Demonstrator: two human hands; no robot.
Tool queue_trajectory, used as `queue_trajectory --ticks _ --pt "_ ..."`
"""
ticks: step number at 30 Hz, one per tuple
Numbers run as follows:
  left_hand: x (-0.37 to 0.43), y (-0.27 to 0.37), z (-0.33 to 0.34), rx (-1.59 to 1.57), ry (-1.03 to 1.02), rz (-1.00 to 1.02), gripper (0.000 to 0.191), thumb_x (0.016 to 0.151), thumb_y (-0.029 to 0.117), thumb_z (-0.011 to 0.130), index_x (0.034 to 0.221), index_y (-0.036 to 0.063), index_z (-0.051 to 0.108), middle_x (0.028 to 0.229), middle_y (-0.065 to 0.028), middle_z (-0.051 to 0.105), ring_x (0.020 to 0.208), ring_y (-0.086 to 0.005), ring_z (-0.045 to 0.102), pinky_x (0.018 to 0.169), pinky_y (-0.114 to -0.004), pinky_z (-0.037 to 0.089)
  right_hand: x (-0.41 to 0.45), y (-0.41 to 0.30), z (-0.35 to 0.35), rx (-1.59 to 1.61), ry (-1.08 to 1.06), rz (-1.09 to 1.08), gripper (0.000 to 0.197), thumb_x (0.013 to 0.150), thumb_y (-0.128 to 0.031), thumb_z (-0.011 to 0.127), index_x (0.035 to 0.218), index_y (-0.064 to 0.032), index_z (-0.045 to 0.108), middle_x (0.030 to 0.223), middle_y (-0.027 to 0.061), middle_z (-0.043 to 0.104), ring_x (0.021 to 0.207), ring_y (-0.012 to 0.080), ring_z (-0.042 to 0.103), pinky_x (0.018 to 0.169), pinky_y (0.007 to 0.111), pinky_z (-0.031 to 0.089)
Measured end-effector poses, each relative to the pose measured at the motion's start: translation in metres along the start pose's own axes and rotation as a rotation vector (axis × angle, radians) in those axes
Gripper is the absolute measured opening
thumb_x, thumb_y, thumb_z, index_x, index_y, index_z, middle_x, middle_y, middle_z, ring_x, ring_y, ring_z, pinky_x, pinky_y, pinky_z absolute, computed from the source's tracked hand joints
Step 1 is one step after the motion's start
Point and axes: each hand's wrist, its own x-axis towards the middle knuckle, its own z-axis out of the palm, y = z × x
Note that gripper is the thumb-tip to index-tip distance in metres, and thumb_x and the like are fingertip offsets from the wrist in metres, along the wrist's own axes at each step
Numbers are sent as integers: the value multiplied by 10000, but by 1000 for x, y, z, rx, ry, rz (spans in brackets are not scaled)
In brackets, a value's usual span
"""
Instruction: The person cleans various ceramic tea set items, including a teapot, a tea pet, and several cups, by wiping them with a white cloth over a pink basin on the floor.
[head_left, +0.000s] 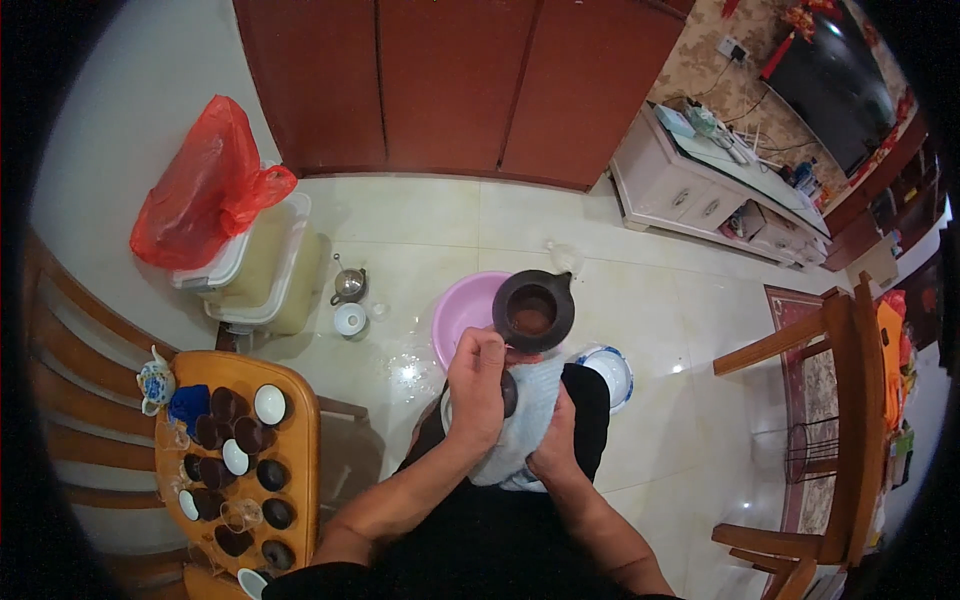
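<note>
My left hand (478, 386) grips a dark brown clay teapot (561, 319) from its near-left side. The pot has no lid on, its round mouth faces up and its short spout points away to the right. A dark rounded piece (510, 395), perhaps the end of the pot's handle, shows beside the left palm. My right hand (555, 442) is closed around a pale blue-white towel (525, 427), bunched between the two hands just below the pot. Most of the right fingers are hidden by the cloth. Behind the pot, a pink plastic basin (450, 315) stands on the floor.
On a wooden chair seat (304, 390) at left stand several dark and white cups and a blue-and-white teapot (156, 384). A glass teapot (349, 286) and white cup (350, 320) stand on wet tiles. A blue-rimmed bowl (611, 375) lies right of my knee.
</note>
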Motion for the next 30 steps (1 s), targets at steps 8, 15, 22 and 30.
queue_trajectory --ticks 8,15,22,30 --pt "2 6 -1 198 71 72 187 957 229 448 862 68 444 857 27 460 780 -60 389 698 -206 357 -20 0 -1 -382 -167 67 276 830 -114 562 1034 35 452 878 118 532 750 151 493 670 312 420" --pt "-5 -3 -18 124 75 3 218 966 235 414 874 39 440 892 -26 518 798 -68 450 713 -209 400 -11 -4 6 -699 -97 -256 227 869 -119 552 1031 41 547 867 53 534 759 114 486 697 250 411" --pt "-8 -5 -18 71 118 -16 229 966 258 413 884 44 423 886 -37 519 765 -78 473 691 -230 422 -9 -9 14 -952 -82 -597 205 889 -145 519 925 51 570 763 119 540 674 231 517 676 274 427" --pt "-4 -11 -13 107 126 153 200 961 237 428 885 54 414 1107 -57 476 752 -69 454 690 -225 409 -11 -13 25 -355 271 90 338 972 -221 350 1054 42 546 895 57 583 824 109 512 738 228 412"
